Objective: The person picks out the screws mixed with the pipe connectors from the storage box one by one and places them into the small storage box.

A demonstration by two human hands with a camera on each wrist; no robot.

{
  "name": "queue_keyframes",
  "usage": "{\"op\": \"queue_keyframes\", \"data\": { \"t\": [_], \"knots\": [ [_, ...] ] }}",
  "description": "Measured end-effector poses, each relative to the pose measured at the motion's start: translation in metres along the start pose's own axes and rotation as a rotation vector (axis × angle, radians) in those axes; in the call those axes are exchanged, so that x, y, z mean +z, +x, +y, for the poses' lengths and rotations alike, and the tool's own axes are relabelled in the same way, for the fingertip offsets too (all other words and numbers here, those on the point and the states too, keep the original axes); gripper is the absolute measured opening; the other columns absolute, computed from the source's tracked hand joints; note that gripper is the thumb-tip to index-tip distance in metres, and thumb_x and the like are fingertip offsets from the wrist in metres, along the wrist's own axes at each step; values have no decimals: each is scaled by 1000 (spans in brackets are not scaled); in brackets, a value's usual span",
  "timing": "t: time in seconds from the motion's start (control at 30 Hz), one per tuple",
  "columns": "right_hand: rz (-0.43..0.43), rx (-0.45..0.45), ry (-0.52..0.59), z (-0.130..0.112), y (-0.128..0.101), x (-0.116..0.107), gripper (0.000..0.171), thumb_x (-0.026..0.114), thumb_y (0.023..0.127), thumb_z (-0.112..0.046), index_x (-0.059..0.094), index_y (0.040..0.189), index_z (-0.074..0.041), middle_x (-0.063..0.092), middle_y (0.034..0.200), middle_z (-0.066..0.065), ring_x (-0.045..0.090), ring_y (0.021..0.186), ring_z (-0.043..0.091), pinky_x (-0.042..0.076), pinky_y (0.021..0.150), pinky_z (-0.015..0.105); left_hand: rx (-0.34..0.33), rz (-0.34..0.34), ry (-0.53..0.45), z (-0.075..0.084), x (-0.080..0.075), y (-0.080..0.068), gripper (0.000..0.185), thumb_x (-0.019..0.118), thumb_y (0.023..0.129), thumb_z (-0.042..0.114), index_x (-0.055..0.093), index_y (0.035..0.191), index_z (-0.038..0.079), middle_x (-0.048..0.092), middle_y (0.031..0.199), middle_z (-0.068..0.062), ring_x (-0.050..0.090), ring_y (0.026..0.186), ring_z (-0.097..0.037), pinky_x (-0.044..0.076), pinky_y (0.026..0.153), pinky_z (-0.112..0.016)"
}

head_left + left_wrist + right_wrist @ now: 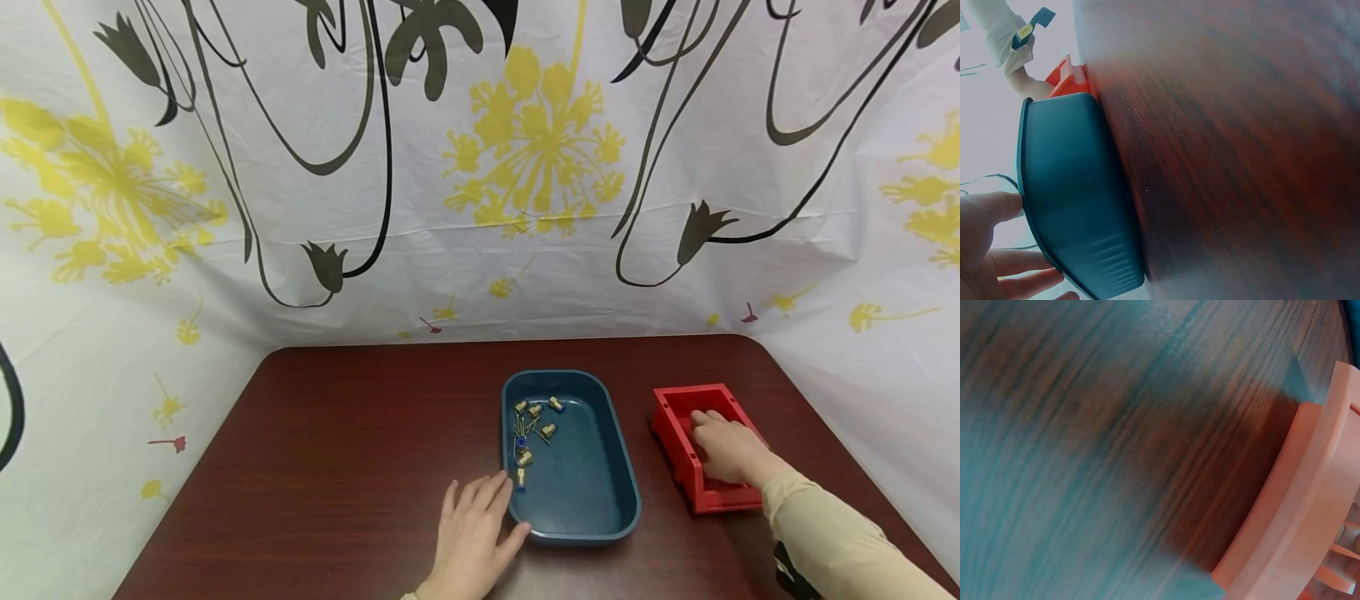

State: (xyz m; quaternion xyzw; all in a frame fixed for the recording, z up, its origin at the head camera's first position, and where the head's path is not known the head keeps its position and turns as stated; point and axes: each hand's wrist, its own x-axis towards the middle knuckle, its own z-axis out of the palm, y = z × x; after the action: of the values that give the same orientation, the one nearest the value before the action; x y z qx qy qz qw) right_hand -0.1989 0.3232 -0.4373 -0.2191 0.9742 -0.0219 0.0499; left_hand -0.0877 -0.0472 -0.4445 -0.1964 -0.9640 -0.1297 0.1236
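Note:
A blue tray (592, 500) holds several small brass fittings (549, 430) with blue ends, and some thin screws (521, 427) among them, all towards its left side. At the tray's near left corner is my left hand (471, 533), its fingers spread; in the left wrist view the thumb and fingertips (1054, 275) touch the tray's rim. My right hand (726, 446) reaches down into a red bin (723, 498) on the right. Its fingertips are hidden inside, so whatever they hold cannot be seen. The right wrist view shows mostly the bin's outer wall (1297, 506).
Both containers stand on a dark red-brown wooden table (360, 450), with a narrow gap between them. Behind the table hangs a white cloth (420, 208) with yellow and grey flower prints. The right forearm sleeve (847, 533) crosses the table's right edge.

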Motion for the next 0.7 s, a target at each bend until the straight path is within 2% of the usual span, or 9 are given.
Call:
{"op": "queue_keyframes", "data": {
  "t": [0.2, 0.47, 0.7],
  "knots": [
    [-4, 4, 12, -1, -1, 0, 18, 75, 62, -14, 60, 69, -9, 46, 113, 35, 37, 105, 54, 34, 77, 61, 0, 3, 0, 0, 0, 0, 52, 59, 79, 46, 58, 116, 10, 52, 118, -3, 47, 104, -21, 30, 86, -56],
    [27, -20, 3, 1, 0, 1, 19, 75, 61, -10, 57, 63, -13, 49, 108, 31, 42, 99, 46, 39, 72, 57, 9, 21, 6, 0, 1, -1, 52, 59, 79, 46, 59, 116, 10, 52, 118, -3, 47, 104, -21, 31, 85, -56],
    [27, -31, 11, 1, -1, -1, 19, 75, 60, -8, 58, 63, -13, 51, 106, 31, 45, 96, 46, 42, 72, 53, 13, 30, 0, -1, 2, -1, 51, 60, 79, 46, 59, 115, 10, 53, 118, -3, 47, 103, -21, 31, 85, -56]
  ]
}}
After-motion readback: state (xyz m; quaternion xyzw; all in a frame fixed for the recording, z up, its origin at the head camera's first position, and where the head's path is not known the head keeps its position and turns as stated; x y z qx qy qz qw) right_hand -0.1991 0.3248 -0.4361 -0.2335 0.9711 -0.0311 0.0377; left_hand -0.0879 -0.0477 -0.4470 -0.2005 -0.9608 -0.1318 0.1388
